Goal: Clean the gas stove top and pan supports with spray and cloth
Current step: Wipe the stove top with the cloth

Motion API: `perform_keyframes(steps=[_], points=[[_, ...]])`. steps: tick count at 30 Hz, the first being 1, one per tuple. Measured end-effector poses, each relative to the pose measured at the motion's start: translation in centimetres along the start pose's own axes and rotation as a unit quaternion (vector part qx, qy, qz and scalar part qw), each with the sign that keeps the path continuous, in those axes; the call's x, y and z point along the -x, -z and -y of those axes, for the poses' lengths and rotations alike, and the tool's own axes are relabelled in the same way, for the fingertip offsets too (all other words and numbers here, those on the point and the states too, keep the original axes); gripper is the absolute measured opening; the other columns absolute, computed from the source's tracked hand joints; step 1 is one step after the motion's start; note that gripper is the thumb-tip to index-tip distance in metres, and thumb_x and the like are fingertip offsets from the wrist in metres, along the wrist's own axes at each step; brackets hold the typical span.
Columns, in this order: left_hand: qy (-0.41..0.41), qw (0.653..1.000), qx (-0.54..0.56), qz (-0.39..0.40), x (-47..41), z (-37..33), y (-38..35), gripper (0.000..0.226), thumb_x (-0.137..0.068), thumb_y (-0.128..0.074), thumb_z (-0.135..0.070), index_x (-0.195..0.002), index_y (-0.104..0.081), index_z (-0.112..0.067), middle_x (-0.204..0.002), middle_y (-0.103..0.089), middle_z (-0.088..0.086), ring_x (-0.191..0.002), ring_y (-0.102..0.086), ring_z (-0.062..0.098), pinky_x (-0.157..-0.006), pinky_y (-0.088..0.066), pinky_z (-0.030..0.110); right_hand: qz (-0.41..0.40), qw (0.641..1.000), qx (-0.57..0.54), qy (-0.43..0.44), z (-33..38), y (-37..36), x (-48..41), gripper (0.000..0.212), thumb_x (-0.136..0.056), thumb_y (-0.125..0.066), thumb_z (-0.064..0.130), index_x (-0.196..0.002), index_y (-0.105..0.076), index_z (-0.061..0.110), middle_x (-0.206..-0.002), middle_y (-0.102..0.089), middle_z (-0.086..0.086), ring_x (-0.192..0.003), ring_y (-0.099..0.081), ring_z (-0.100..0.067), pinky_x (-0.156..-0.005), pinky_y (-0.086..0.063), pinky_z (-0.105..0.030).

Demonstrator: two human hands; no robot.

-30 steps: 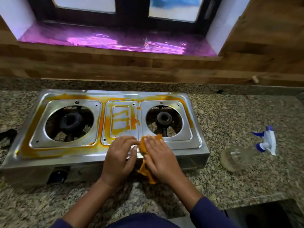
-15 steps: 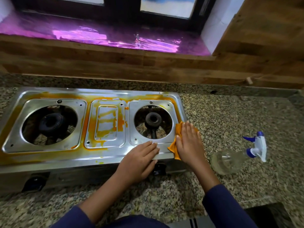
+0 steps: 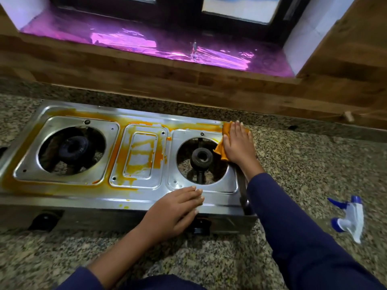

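The head-worn wide-angle camera looked forward and steeply down from the near edge of the granite counter [image 3: 314,164], close above the two-burner gas stove [image 3: 83,198], which filled the left and middle of the view, with the purple window sill [image 3: 146,45] along the far edge.

Cloth [image 3: 221,150] on stove [image 3: 213,200] rt edge; sprayer [image 3: 348,219] further rt.
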State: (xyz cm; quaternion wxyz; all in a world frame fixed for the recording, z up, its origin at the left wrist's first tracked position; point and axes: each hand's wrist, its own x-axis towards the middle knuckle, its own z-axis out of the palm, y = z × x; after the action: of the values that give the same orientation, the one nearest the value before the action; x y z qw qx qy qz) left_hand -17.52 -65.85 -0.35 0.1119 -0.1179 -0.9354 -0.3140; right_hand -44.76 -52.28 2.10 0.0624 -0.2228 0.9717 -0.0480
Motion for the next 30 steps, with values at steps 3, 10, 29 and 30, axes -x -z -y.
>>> perform_keyframes(steps=[3,10,29,30], points=[[-0.016,0.999,-0.047,-0.008,-0.1,-0.1,-0.4,0.037,-0.101,-0.049,-0.031,-0.133,-0.059,-0.017,-0.143,-0.052,-0.003,-0.138,-0.04,0.011,-0.112,-0.036,0.031,-0.005,1.0,0.005,0.02,-0.4,-0.2,0.5,0.062,-0.105,-0.019,0.042,-0.157,-0.006,0.01,-0.166,-0.002,-0.007,-0.153,0.001,-0.021,-0.122,0.003,-0.042],[-0.028,0.978,-0.206,0.013,-0.1,-0.1,-1.3,0.051,-0.102,-0.037,-0.036,-0.147,-0.04,-0.013,-0.154,-0.037,0.004,-0.144,-0.031,0.021,-0.115,-0.03,0.037,-0.028,0.999,-0.007,0.042,-0.9,-1.1,8.7,0.062,-0.104,-0.017,0.043,-0.157,-0.008,0.012,-0.165,-0.007,-0.005,-0.152,-0.002,-0.018,-0.123,0.002,-0.041],[0.013,0.988,-0.154,0.008,-0.1,-0.6,-0.7,0.048,-0.101,-0.043,-0.035,-0.145,-0.044,-0.018,-0.154,-0.038,-0.001,-0.145,-0.029,0.013,-0.115,-0.032,0.035,-0.025,0.999,-0.019,0.033,2.7,0.0,-5.1,0.062,-0.105,-0.021,0.042,-0.155,-0.017,0.006,-0.165,-0.012,-0.011,-0.152,-0.005,-0.024,-0.123,0.0,-0.047],[0.012,0.988,-0.152,0.009,-0.2,-0.6,-0.7,0.047,-0.101,-0.043,-0.035,-0.145,-0.044,-0.018,-0.154,-0.038,-0.001,-0.145,-0.029,0.013,-0.114,-0.032,0.035,-0.02,0.999,-0.02,0.04,3.4,0.0,-5.7,0.062,-0.105,-0.021,0.042,-0.155,-0.018,0.007,-0.164,-0.014,-0.01,-0.152,-0.006,-0.023,-0.122,0.0,-0.047]])
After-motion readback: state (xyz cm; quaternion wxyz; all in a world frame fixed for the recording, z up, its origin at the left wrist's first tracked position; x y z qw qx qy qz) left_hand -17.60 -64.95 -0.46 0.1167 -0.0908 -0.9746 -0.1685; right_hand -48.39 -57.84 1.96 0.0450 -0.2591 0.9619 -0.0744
